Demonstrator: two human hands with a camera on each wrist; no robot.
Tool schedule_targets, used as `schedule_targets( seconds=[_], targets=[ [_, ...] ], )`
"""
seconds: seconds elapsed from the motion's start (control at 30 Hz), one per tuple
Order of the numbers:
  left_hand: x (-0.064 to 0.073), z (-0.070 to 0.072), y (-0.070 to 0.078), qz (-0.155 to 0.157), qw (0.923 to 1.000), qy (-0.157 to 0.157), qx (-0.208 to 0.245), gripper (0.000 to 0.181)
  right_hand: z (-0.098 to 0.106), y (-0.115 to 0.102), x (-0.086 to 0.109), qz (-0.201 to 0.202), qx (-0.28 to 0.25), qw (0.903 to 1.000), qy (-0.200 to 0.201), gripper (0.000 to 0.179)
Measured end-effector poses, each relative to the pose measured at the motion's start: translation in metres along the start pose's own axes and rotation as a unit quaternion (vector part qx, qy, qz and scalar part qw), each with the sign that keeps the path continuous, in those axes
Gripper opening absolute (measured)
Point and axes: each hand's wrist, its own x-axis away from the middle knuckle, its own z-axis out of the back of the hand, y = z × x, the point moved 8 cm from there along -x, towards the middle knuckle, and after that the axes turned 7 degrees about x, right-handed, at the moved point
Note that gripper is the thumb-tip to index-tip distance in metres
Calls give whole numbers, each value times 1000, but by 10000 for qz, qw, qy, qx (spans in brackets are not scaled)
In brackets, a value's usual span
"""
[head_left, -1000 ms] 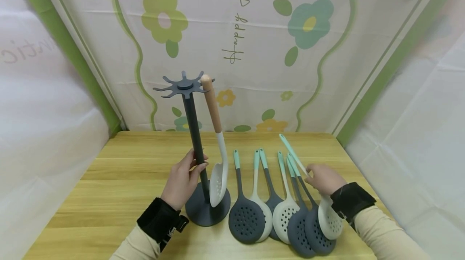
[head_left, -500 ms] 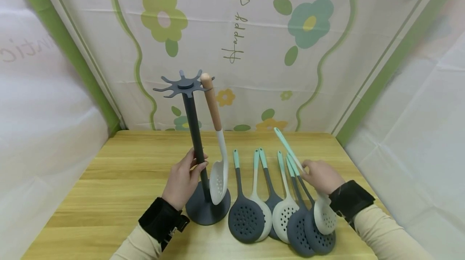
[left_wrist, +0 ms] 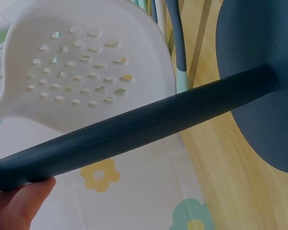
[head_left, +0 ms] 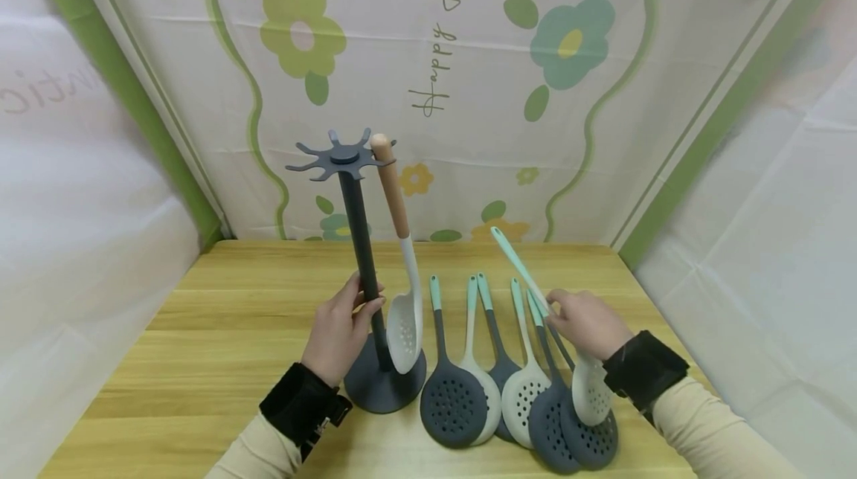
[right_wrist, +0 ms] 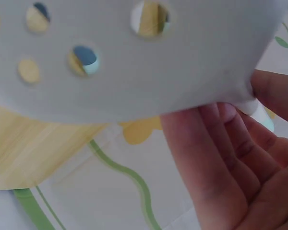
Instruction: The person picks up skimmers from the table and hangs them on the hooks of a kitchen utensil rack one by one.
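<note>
My left hand (head_left: 340,334) grips the black post of a utensil stand (head_left: 357,226), thumb and fingers round it. From the hooked top of that stand hangs a white skimmer with a wooden handle (head_left: 393,204); its perforated bowl (left_wrist: 77,67) is beside the post in the left wrist view. In my right hand (head_left: 588,324) a white skimmer with a mint handle end (head_left: 510,250) is pinched near the base of its handle. The handle tilts up and left. Its holed head (right_wrist: 115,76) hangs below the hand, overlapping a dark skimmer (head_left: 592,438) in the head view.
Several dark and white skimmers with mint handle ends lie in a row on the wooden table (head_left: 228,330), including a dark skimmer (head_left: 454,406) nearest the stand and a white skimmer (head_left: 525,397). A flower-printed cloth (head_left: 469,144) rises behind the table.
My right hand has moved left with the white skimmer, its handle end rising and shifting left. The stand's hooked top has turned slightly while my left hand keeps its grip.
</note>
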Motion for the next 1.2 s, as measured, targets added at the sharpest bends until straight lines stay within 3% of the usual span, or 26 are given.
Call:
schedule_targets(
  seconds=[0.57,0.9,1.2],
  targets=[
    [-2,-1,0,7,9999,82,-117,32,10,-25,4,182,-57,9997,154,27],
    [0,-1,1,18,9998,105,-172,29,18,-42,8,521,63,9976,441,23],
    [-1,-2,-2,42,9996,-227,-185,32,23,-49,10,699,4,9957,602,21]
  ],
)
